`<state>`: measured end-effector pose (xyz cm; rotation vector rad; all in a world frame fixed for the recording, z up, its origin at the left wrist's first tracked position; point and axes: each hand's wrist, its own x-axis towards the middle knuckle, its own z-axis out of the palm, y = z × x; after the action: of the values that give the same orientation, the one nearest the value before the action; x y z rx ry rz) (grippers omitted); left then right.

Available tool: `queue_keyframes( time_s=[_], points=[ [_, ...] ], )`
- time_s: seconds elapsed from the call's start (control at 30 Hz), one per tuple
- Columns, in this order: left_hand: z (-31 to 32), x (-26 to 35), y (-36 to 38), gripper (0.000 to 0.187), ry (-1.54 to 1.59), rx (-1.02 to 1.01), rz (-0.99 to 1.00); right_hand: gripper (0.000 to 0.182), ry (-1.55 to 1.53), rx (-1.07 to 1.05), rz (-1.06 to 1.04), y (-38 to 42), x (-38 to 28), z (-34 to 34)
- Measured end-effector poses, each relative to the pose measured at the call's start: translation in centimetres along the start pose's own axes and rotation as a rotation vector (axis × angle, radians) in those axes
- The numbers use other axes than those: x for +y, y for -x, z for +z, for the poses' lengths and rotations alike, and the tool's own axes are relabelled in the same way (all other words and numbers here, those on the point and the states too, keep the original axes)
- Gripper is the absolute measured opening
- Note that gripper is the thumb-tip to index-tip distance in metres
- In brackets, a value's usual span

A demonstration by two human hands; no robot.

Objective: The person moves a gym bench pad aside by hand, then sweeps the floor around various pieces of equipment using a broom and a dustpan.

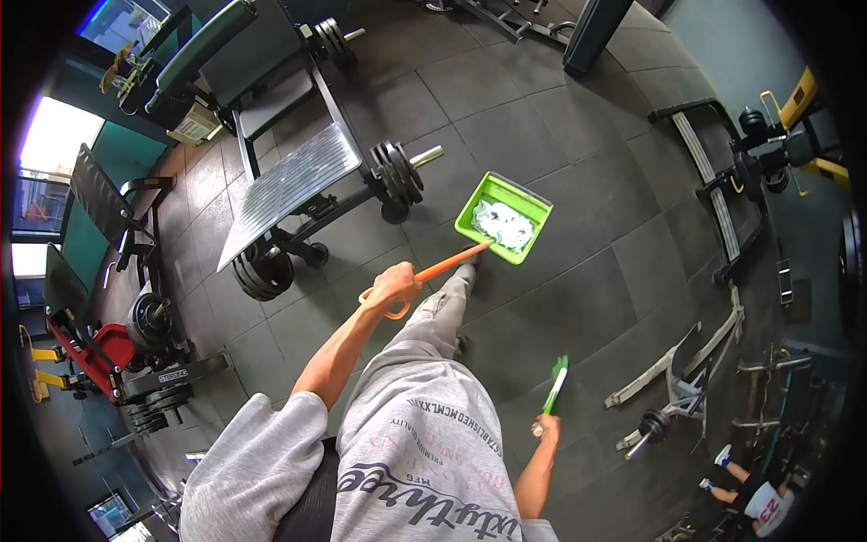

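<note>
My left hand (395, 284) is wrapped round the orange handle (444, 265) of a green dustpan (517, 254). White crumpled litter (502, 225) with dark bits lies inside the pan, which is held out ahead of my foot. Lower and to the right, my right hand (545, 426) is closed on the end of a green brush (555, 387). The brush points away from me, well apart from the dustpan. Its far end looks small and partly blurred.
A leg press machine (293, 194) with weight plates (395, 173) stands at the upper left. Red-seated equipment (112, 348) is at the far left. Racks and a bar frame (673, 370) stand on the right. Another person (766, 506) is at the lower right. Dark tiles (578, 289) cover the floor.
</note>
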<state>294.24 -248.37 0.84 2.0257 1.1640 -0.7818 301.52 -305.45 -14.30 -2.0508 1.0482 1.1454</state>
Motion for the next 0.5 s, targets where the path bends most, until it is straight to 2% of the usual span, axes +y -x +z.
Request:
queue_keyframes(
  time_s=[0.07, 0.1, 0.13, 0.17, 0.2, 0.23, 0.27, 0.33, 0.37, 0.47, 0.5],
  points=[
    [-2.2, 3.6, -2.0, 0.032, 0.024, 0.010, 0.009, 0.011, -0.422, -0.089, 0.163, -2.2, -0.8, -0.2],
    [-3.3, 5.3, -3.2, 0.031, 0.032, 0.016, 0.010, 0.011, -0.540, -0.099, 0.213, -1.5, -2.3, 0.2],
    [-4.3, 6.9, -4.6, 0.031, 0.041, 0.025, 0.013, 0.027, -0.636, -0.144, 0.285, -2.4, -3.1, -0.1],
    [-5.2, 8.4, -6.4, 0.032, 0.044, 0.022, -0.001, 0.028, -0.594, -0.128, 0.205, -0.2, -5.0, 0.1],
    [-6.1, 10.0, -8.4, 0.032, 0.057, 0.027, -0.001, 0.021, -0.518, -0.166, 0.213, -1.0, -5.7, 0.2],
    [-7.2, 11.5, -10.3, 0.033, 0.061, 0.029, 0.000, 0.018, -0.269, -0.155, -0.154, 5.9, -9.6, 0.1],
    [-8.5, 12.9, -12.0, 0.034, 0.058, 0.026, -0.001, 0.027, -0.022, -0.044, -0.503, 14.2, -14.4, 0.2],
    [-12.2, 15.9, -15.1, 0.034, 0.046, 0.035, -0.011, 0.012, 0.071, -0.018, -0.681, 12.3, -16.7, 0.6],
    [-13.7, 17.4, -16.7, 0.034, 0.045, 0.043, -0.018, 0.011, 0.122, -0.006, -0.775, 11.9, -18.9, 0.7],
    [-18.2, 20.3, -20.7, 0.032, 0.011, 0.041, -0.010, 0.014, 0.177, 0.104, -0.776, 12.3, -27.0, 2.1],
    [-19.2, 20.6, -22.2, 0.031, -0.023, 0.060, 0.023, 0.012, 0.078, 0.076, -0.723, 11.9, -29.2, 3.0]
  ],
)
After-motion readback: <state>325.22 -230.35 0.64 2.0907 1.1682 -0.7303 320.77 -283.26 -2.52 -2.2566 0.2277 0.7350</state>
